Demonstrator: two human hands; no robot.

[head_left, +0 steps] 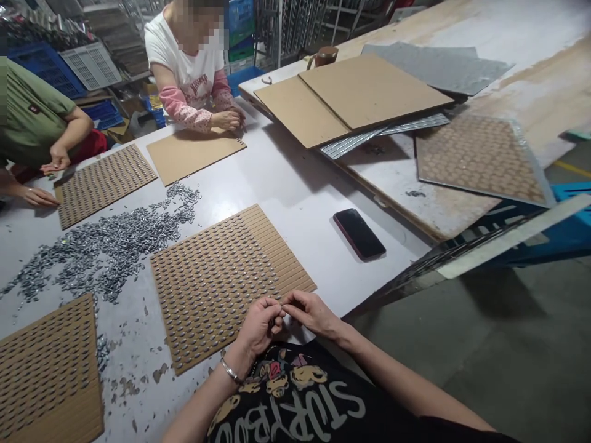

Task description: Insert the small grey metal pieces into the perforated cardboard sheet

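Here the left hand point(259, 326) and the right hand point(310, 312) meet fingertip to fingertip at the near edge of the grey table point(300, 191), just off the corner of a brown slotted board point(231, 277). Both hands are curled narrow, thumbs and forefingers pinched together; whether a small metal piece sits between them I cannot tell, since the spot is too small to read. A metal bracelet point(229, 371) circles the left wrist. The board lies flat in front of the hands, turned at an angle, most of its rows filled with small grey pieces and a strip along its right side bare. To its left a loose heap of the same grey metal pieces point(111, 243) spreads across the table. Another filled board point(46, 369) lies at the near left corner, partly out of view. A dark phone point(359, 233) rests face up to the right of the middle board, well apart from the hands. Across the table a person in a white shirt point(189, 55) holds both hands at the edge of a plain brown board point(194, 154), and a person in a green shirt point(32, 111) has hands beside a further filled board point(104, 183). Stacked boards point(351, 98) lie on the next table.
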